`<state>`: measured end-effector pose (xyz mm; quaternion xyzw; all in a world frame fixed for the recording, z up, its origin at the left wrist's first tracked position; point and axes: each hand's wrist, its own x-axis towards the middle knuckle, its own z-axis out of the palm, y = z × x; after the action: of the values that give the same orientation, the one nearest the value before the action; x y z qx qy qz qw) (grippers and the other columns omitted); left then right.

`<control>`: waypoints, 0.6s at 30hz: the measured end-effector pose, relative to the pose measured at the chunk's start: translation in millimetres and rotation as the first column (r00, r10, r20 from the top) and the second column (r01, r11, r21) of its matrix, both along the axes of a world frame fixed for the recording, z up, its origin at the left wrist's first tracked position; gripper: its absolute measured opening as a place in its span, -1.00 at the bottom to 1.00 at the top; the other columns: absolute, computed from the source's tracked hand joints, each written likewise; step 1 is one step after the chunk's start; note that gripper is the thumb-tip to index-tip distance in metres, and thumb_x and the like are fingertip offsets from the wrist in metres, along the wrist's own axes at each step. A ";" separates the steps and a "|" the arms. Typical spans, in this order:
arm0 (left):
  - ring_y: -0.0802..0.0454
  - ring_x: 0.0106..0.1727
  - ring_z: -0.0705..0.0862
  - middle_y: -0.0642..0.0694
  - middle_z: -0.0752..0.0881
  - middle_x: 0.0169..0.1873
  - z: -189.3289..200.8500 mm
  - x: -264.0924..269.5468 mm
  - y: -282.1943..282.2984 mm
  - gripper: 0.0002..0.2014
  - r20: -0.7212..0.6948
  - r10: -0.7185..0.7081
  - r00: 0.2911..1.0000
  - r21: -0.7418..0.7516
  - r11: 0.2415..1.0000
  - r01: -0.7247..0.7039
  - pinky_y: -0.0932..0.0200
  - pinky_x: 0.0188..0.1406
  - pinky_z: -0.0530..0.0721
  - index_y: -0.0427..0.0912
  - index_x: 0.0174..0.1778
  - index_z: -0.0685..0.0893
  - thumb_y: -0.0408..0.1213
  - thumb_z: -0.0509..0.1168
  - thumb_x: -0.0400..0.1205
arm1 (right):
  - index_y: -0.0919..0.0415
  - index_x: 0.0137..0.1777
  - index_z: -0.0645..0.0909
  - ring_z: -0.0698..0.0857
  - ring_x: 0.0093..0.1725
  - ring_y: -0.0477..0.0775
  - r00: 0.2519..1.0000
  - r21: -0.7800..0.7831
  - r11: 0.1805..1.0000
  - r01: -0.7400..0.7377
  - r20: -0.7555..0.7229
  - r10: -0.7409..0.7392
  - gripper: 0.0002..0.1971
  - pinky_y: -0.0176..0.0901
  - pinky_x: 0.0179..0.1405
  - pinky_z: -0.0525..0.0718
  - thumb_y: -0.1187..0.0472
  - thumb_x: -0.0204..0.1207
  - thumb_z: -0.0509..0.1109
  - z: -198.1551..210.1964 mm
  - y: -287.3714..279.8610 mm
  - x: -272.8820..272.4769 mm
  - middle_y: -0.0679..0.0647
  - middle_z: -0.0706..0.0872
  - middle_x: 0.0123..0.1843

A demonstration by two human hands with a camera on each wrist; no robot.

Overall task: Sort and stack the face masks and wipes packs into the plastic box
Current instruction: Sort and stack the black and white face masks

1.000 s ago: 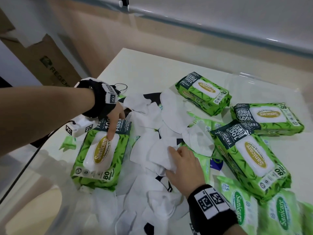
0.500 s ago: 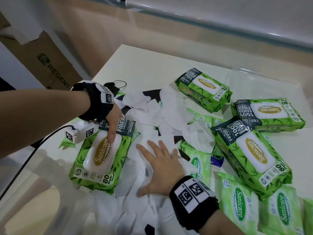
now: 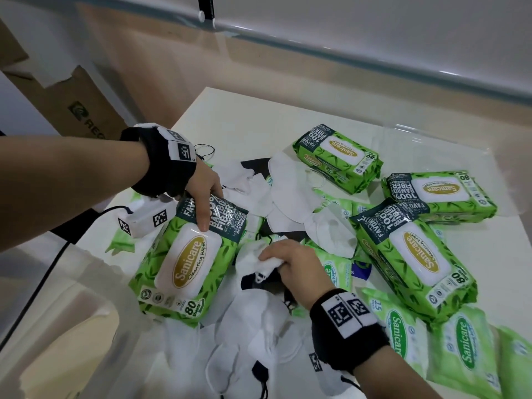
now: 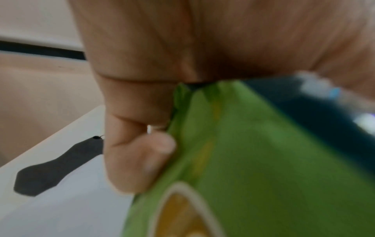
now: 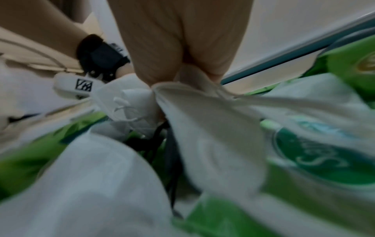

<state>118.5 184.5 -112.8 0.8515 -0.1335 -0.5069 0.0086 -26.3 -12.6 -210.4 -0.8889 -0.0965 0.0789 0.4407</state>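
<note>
While pinching a bunch of white face masks (image 3: 260, 259) from the table's pile in the right hand (image 3: 293, 267), risks dragging tangled ear loops and neighbouring masks along.
Grips the top end of a large wipes pack (image 3: 184, 263) with the curled left hand (image 3: 201, 188), tilted against the pile; may slip if lifted by the film alone. Clear plastic box (image 3: 57, 309) at lower left, just beside the pack: contents impossible to tell.
</note>
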 end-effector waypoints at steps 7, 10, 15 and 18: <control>0.17 -0.47 0.61 -0.08 0.70 -0.02 12.9 -11.4 -9.6 -0.58 0.124 -0.022 0.992 -0.048 0.998 0.029 0.39 -0.63 0.49 0.13 -0.01 0.61 -0.25 0.62 0.32 | 0.30 0.34 0.61 0.71 0.13 -0.19 0.871 0.311 0.820 0.481 -0.056 -0.489 -0.69 -0.23 0.24 0.63 0.37 0.61 0.34 26.0 -44.7 -5.4 0.07 0.76 0.15; 0.26 -0.57 0.62 -0.06 0.71 -0.04 17.3 -17.0 -16.4 -0.50 0.122 -0.007 0.992 -0.112 0.994 0.021 0.42 -0.65 0.49 0.11 0.15 0.59 -0.29 0.59 0.35 | 0.28 0.38 0.58 0.68 0.20 0.00 0.802 0.414 0.709 0.571 -0.095 -0.590 -0.67 -0.10 0.34 0.57 0.38 0.63 0.29 31.5 -58.9 -9.8 0.11 0.73 0.21; 0.19 -0.51 0.49 0.05 0.58 -0.29 18.5 -29.7 -32.3 -0.46 0.259 -0.043 0.965 -0.089 0.994 0.068 0.47 -0.73 0.37 0.00 0.28 0.51 -0.24 0.55 0.42 | 0.27 0.32 0.62 0.71 0.13 0.02 0.763 0.443 0.653 0.615 -0.124 -0.634 -0.70 -0.01 0.30 0.62 0.42 0.64 0.25 40.3 -68.3 -23.8 0.09 0.76 0.10; 0.13 -0.30 0.48 0.04 0.55 -0.18 10.1 -37.1 -43.4 -0.52 0.329 -0.115 0.937 -0.003 0.992 0.123 0.40 -0.55 0.40 -0.12 0.32 0.51 -0.11 0.45 0.51 | 0.29 0.36 0.60 0.71 0.20 0.05 0.750 0.440 0.644 0.626 -0.112 -0.652 -0.65 0.08 0.38 0.59 0.48 0.63 0.22 40.4 -70.9 -29.6 0.10 0.76 0.15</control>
<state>81.4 141.1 -102.6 0.9142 -0.1905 -0.3560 -0.0345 -55.9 -83.5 -170.0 -0.7398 0.1950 -0.1311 0.6305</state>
